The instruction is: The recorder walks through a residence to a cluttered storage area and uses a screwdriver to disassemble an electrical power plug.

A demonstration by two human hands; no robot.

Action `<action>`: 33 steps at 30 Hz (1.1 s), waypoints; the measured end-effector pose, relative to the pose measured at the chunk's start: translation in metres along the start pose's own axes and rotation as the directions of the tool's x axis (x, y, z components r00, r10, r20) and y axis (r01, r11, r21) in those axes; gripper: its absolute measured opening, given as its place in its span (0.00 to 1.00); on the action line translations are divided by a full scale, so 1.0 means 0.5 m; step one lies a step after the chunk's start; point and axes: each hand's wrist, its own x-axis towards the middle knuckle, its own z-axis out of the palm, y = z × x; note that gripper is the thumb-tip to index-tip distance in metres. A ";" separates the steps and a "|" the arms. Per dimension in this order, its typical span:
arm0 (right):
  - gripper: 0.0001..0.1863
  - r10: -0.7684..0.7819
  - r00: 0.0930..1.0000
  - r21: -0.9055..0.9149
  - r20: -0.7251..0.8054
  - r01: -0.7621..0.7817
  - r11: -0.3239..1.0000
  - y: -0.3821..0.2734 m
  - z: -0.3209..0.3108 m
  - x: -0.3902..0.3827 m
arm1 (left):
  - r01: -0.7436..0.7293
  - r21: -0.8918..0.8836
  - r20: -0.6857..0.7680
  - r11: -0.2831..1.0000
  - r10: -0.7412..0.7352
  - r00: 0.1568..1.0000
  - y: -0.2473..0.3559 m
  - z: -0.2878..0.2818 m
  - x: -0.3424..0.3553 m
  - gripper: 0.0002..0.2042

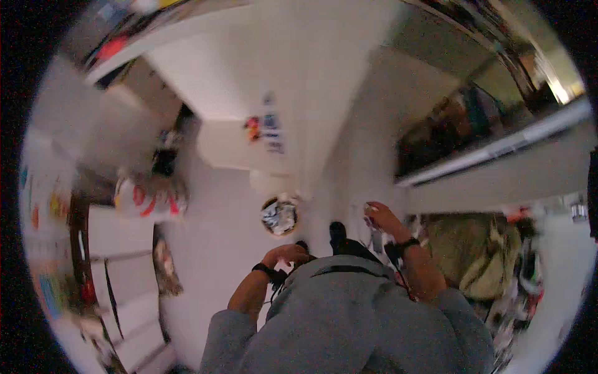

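Out to the right of my body, my right hand is closed round a small pale object too blurred to name. My left hand is low by the front of my waist; its fingers are blurred and partly hidden, so their grip is unclear. Black straps or cords hang near both wrists. Beyond my dark shoes, a round bin full of crumpled pale material stands on the light floor.
A white panel with a red figure and dark marks is ahead. Cluttered shelving lines the upper right; olive fabric lies below it. Bags and white stacked panels or boxes stand on the left. The picture is motion-blurred.
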 end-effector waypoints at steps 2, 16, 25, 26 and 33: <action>0.29 -0.105 0.993 -0.342 0.049 0.116 0.932 -0.055 -0.018 -0.019 | -0.172 0.146 0.131 0.974 0.154 0.979 0.036 -0.033 0.057 0.21; 0.33 -0.312 0.947 0.083 -0.073 0.317 0.945 -0.361 -0.314 0.101 | -0.340 0.140 -0.282 0.930 0.366 0.887 0.734 -0.112 0.567 0.19; 0.35 -0.218 0.970 0.167 0.110 0.199 0.966 -0.525 -0.543 0.247 | -0.409 -0.139 -0.581 0.902 0.260 0.771 0.930 -0.208 0.808 0.18; 0.34 -0.214 0.969 0.197 0.125 0.187 0.962 -0.536 -0.574 0.276 | -0.415 -0.128 -0.576 0.901 0.273 0.771 0.946 -0.227 0.832 0.18; 0.28 -0.211 0.964 0.216 0.161 0.174 0.961 -0.642 -0.705 0.493 | -0.354 -0.024 -0.571 0.935 0.278 0.772 1.014 -0.393 0.998 0.15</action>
